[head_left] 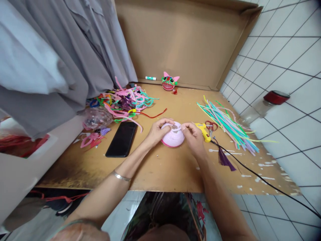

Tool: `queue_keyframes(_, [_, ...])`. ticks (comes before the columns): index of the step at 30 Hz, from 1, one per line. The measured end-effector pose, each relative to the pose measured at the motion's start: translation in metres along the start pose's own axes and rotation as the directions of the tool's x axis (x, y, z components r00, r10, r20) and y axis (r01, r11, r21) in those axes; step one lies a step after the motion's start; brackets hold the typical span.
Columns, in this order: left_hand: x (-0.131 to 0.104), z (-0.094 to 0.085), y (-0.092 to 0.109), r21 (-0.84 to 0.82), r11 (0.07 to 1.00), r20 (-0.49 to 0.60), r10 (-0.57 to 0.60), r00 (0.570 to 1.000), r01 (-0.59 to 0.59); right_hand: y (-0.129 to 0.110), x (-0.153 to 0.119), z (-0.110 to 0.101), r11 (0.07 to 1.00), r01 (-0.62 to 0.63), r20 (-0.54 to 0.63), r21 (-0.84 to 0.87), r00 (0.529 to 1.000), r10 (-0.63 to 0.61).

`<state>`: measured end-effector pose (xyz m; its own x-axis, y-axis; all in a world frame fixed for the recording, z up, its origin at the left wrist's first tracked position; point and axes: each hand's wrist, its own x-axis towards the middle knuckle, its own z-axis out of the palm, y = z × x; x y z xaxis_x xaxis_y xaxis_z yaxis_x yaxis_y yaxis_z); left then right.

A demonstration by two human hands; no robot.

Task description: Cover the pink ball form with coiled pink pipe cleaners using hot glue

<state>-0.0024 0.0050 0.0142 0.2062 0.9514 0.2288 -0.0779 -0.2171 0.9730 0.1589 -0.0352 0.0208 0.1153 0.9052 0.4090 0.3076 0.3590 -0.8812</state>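
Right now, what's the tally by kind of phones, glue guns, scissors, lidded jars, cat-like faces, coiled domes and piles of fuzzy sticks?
Phone: 1
Glue gun: 1
Scissors: 1 pair
Red-lidded jar: 1
Cat-like face: 1
Coiled pink dome: 1
Fuzzy-stick piles: 2 (tangled heap, straight bundle)
Total: 8

The single view looks from the person's head, forward and steeply down onto the table [160, 172]. The left hand [160, 131] and right hand [192, 134] lie at moderate range, just below centre, with forearms reaching in from 7 and 5 o'clock. A cardboard panel [185, 40] stands farther off at 12, a tiled wall [298, 130] at 3.
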Motion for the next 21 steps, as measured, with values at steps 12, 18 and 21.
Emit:
queue_keyframes(12, [0.0000, 0.0008, -0.0014, -0.009, 0.999, 0.007, 0.031, 0.999, -0.031, -0.0031, -0.0075, 0.0011, 0.958, 0.197, 0.077, -0.210, 0.980, -0.185])
queue_keyframes(18, [0.0015, 0.0009, -0.0036, -0.035, 0.999, -0.003, 0.037, 0.999, -0.037, -0.0056, -0.0083, 0.0025, 0.942, 0.195, 0.099, -0.274, 0.980, -0.174])
queue_keyframes(21, [0.0016, 0.0007, -0.0045, -0.058, 0.998, 0.000, 0.034, 0.999, -0.034, -0.0061, -0.0084, 0.0022, 0.941, 0.198, 0.106, -0.276, 0.979, -0.175])
